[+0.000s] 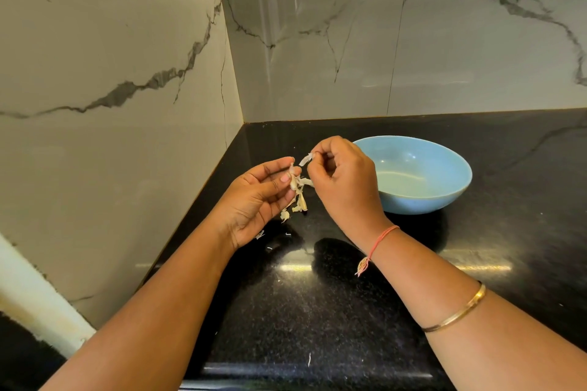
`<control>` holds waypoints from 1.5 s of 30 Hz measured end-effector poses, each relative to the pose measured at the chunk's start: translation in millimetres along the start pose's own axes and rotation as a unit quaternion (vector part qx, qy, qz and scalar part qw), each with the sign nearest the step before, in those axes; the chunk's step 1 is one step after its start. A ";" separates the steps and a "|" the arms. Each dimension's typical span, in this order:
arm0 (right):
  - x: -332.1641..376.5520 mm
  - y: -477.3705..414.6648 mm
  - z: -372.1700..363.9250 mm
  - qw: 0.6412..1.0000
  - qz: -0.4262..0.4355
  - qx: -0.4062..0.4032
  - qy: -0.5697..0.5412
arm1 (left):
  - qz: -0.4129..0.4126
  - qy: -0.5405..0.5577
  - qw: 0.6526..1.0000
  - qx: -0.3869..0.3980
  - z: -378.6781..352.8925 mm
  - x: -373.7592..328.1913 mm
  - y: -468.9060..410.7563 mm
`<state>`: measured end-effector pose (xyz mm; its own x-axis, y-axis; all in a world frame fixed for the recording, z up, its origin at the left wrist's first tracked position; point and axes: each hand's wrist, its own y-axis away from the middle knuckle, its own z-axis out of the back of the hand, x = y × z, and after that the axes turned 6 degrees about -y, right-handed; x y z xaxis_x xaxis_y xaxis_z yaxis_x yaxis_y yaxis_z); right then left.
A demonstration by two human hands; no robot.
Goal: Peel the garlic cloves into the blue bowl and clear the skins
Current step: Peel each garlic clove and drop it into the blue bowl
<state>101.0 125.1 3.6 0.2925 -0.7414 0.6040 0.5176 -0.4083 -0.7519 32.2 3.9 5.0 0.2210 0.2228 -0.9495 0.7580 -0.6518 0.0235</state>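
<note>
Mid-peel over the counter (317, 311): left hand (257, 200) pinches the garlic clove (293, 182), right hand (343, 181) pinches a skin strip (305, 160), so next it probably drops bare into the empty-looking blue bowl (451, 181) alongside.

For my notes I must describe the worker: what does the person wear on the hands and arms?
No sleeves or gloves show; both forearms are bare. Behind the right hand, a thin pink-red thread is tied round the wrist, its frayed ends hanging. Higher on that forearm sits a slim gold bangle. The left hand and arm wear nothing.
</note>
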 end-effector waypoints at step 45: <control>-1.1 5.5 -5.2 0.962 -0.181 0.110 -0.174 | -0.045 0.014 0.996 -0.082 -2.3 1.5 0.0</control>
<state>99.3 120.8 -2.6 0.2927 -0.3322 0.8967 0.7827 -0.4554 -0.4242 33.9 6.0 4.3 0.1625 0.2968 -0.9410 0.8650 -0.5016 -0.0089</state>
